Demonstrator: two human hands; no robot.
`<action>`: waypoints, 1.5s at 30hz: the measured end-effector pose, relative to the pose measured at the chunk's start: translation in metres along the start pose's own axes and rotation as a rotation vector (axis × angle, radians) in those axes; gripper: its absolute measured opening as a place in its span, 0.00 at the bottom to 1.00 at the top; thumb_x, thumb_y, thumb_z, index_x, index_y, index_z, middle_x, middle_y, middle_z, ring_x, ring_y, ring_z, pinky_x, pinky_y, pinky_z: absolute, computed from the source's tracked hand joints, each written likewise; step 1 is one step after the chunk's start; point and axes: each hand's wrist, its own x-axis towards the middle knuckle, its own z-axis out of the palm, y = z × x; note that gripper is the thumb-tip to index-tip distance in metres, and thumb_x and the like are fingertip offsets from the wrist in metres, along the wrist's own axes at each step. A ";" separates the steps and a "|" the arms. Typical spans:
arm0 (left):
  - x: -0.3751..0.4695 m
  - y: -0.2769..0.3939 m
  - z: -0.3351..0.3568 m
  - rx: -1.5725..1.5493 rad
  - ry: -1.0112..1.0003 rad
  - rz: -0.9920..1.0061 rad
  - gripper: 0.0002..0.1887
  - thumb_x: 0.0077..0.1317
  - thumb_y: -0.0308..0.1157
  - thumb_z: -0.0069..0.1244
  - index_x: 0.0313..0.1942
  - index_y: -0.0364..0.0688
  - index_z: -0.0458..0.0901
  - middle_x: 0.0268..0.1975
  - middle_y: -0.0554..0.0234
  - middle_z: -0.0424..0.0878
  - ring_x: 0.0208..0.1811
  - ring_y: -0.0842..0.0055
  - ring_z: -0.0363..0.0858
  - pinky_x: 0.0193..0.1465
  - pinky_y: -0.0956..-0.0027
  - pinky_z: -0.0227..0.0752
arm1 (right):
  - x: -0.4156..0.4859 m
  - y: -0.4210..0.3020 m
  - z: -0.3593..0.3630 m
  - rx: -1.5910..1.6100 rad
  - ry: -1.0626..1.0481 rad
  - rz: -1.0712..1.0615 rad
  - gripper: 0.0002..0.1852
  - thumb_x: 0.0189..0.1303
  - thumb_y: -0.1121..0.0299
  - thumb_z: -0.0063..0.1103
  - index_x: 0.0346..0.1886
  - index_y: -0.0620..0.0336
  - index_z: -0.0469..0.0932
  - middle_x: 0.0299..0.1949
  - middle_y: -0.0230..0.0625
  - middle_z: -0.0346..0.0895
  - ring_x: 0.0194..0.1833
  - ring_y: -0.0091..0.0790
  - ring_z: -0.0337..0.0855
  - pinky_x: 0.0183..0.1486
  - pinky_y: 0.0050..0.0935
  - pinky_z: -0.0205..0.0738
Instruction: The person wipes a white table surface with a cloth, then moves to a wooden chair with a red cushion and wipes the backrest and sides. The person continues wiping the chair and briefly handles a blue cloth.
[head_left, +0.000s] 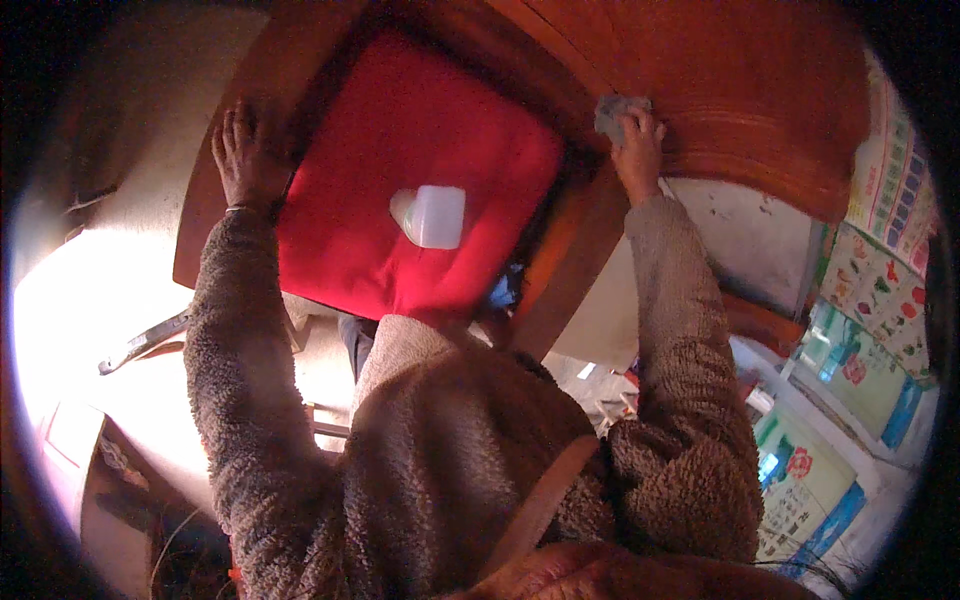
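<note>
My left hand lies flat on a brown wooden armrest, fingers a little apart and holding nothing. At the upper right, my right hand grips a crumpled grey cloth, pressed against polished reddish-brown wood. Between my arms is a red seat cushion set within the wooden frame. On it rests a white translucent plastic container, apparently lying on its side with a paler, rounded part at its left. What the container holds cannot be made out.
A second wooden armrest runs along the cushion's right side. Posters with pictures and writing hang at the far right. Strong light washes out the floor at left, near a pale box-like piece.
</note>
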 end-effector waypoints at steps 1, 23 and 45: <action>-0.001 -0.001 0.001 0.003 -0.015 0.008 0.33 0.66 0.52 0.50 0.71 0.56 0.65 0.72 0.46 0.61 0.73 0.52 0.59 0.74 0.42 0.48 | -0.002 -0.002 -0.001 0.049 -0.016 0.046 0.28 0.51 0.81 0.66 0.58 0.50 0.77 0.66 0.40 0.64 0.64 0.59 0.64 0.62 0.58 0.70; 0.002 -0.003 -0.001 -0.009 -0.088 -0.044 0.33 0.66 0.53 0.50 0.71 0.60 0.64 0.71 0.51 0.64 0.74 0.56 0.58 0.75 0.46 0.48 | 0.119 -0.066 -0.003 -0.072 0.221 -0.411 0.29 0.49 0.77 0.65 0.57 0.40 0.79 0.63 0.30 0.66 0.56 0.55 0.70 0.57 0.49 0.74; 0.008 0.004 -0.009 -0.025 -0.134 -0.050 0.34 0.64 0.51 0.52 0.71 0.58 0.65 0.73 0.53 0.61 0.74 0.55 0.58 0.75 0.46 0.48 | 0.178 -0.186 0.032 -0.249 0.204 -0.556 0.19 0.63 0.72 0.51 0.57 0.50 0.78 0.64 0.31 0.67 0.53 0.47 0.73 0.46 0.47 0.79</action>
